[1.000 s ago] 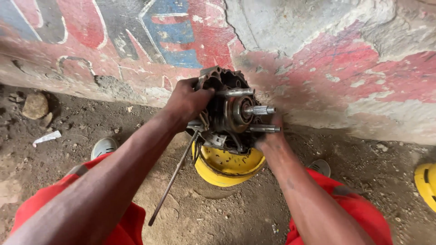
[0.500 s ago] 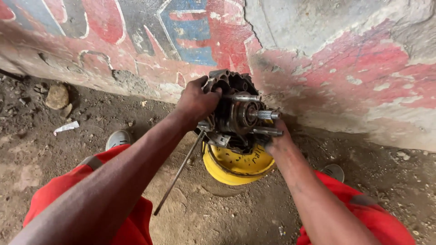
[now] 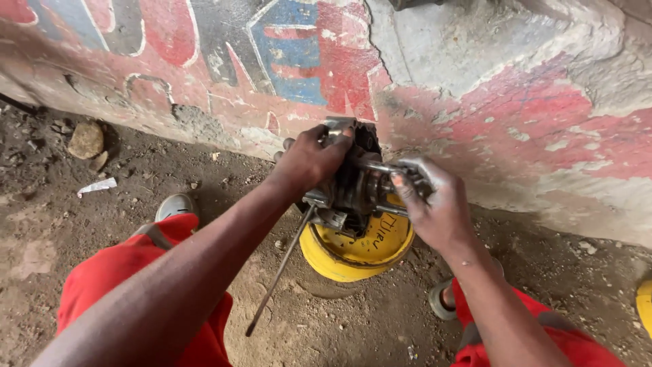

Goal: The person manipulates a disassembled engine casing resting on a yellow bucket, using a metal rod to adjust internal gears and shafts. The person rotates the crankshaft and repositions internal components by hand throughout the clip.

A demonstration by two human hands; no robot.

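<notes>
A greasy grey metal machine part (image 3: pixel 350 194) with protruding shafts rests on a yellow round rim (image 3: pixel 356 248) on the dirt ground. My left hand (image 3: pixel 309 160) grips the top left side of the part. My right hand (image 3: pixel 435 204) is closed over the shafts on its right side, fingers wrapped around them. A thin metal rod (image 3: pixel 278 272) hangs down and to the left from under the part.
A painted, cracked concrete wall (image 3: pixel 475 102) rises just behind the part. My red-trousered legs (image 3: pixel 129 272) flank the rim. A stone (image 3: pixel 85 139) and a white scrap (image 3: pixel 96 185) lie at the left. Another yellow object (image 3: pixel 644 306) shows at the right edge.
My right hand has moved up from under the part's right side to close over the protruding shafts. The left hand keeps its grip. The view has shifted a little.
</notes>
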